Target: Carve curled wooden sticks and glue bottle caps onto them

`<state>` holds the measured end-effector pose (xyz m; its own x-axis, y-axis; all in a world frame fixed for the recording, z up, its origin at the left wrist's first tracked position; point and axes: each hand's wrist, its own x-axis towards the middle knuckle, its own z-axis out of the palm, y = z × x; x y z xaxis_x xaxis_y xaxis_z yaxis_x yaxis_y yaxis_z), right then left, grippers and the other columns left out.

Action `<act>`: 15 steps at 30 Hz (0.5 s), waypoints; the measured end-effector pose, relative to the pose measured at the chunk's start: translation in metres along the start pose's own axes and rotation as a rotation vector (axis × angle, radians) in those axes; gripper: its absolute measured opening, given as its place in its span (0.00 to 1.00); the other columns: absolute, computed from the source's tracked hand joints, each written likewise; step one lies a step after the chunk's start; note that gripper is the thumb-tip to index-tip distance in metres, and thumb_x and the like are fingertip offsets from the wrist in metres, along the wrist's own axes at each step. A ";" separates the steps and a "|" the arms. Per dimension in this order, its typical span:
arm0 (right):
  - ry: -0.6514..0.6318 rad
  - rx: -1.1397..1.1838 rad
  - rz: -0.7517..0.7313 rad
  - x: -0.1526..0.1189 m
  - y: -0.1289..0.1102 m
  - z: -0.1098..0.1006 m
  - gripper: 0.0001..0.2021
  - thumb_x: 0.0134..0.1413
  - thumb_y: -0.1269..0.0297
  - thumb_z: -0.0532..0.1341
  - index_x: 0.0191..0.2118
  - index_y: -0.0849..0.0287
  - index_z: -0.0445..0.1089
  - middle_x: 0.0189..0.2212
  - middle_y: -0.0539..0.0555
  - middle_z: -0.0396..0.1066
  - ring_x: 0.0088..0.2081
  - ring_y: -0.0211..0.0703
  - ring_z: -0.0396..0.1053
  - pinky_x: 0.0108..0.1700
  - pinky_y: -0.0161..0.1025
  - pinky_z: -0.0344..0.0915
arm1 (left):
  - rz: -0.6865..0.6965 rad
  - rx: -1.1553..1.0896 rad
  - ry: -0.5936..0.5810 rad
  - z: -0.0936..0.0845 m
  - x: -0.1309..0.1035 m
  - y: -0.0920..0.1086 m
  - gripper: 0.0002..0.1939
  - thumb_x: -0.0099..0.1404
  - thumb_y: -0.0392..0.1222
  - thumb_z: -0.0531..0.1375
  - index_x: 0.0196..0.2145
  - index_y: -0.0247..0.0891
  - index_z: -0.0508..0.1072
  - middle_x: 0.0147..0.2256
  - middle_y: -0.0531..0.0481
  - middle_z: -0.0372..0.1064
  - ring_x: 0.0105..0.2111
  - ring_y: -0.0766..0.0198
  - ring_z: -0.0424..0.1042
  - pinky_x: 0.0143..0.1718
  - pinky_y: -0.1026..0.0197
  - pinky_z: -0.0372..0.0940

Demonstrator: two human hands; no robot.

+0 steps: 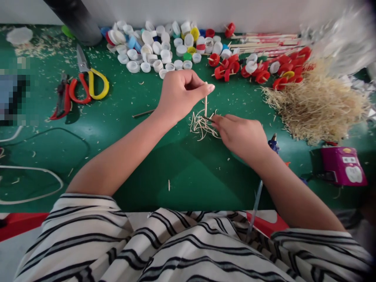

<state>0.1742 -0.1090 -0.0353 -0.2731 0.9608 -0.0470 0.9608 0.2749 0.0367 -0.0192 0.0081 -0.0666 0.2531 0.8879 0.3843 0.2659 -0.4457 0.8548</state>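
Stick [206, 105] near upright over shavings [201, 127], mid-frame

Left hand [180, 94] pinches stick's top. Right hand [242, 135] curled tight on dark blade-like tool [209, 119] at its foot. Risk: pressing hard could snap stick; slip could cut. Green table [141, 156], littered; pale wall [264, 15] along top.

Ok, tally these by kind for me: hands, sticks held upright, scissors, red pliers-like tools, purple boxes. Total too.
Hands: 2 (left hand, right hand)
Upright stick: 1
Scissors: 1
Red pliers-like tool: 1
Purple box: 1
Total: 6
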 end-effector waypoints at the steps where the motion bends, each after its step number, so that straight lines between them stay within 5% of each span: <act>1: 0.050 0.005 0.017 0.002 -0.001 -0.003 0.25 0.82 0.57 0.46 0.66 0.53 0.77 0.46 0.58 0.83 0.38 0.45 0.75 0.31 0.43 0.47 | 0.007 -0.004 0.000 0.001 0.000 0.003 0.28 0.65 0.75 0.69 0.28 0.49 0.71 0.25 0.52 0.73 0.32 0.60 0.70 0.35 0.48 0.69; 8: 0.115 0.052 0.060 0.007 -0.003 -0.005 0.25 0.82 0.58 0.46 0.68 0.55 0.75 0.48 0.60 0.82 0.41 0.46 0.75 0.32 0.42 0.49 | 0.014 -0.065 0.044 0.005 0.003 0.011 0.36 0.56 0.84 0.68 0.21 0.50 0.67 0.22 0.54 0.69 0.25 0.67 0.59 0.29 0.48 0.64; 15: -0.008 0.015 0.021 -0.002 0.000 0.006 0.26 0.81 0.58 0.46 0.68 0.55 0.75 0.48 0.59 0.83 0.39 0.47 0.75 0.32 0.43 0.47 | 0.033 0.024 0.010 -0.001 -0.002 -0.008 0.31 0.69 0.77 0.65 0.27 0.49 0.68 0.21 0.54 0.67 0.32 0.63 0.65 0.35 0.49 0.66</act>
<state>0.1753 -0.1107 -0.0414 -0.2524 0.9661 -0.0543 0.9669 0.2540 0.0230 -0.0225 0.0100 -0.0743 0.2526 0.8737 0.4157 0.2802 -0.4773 0.8329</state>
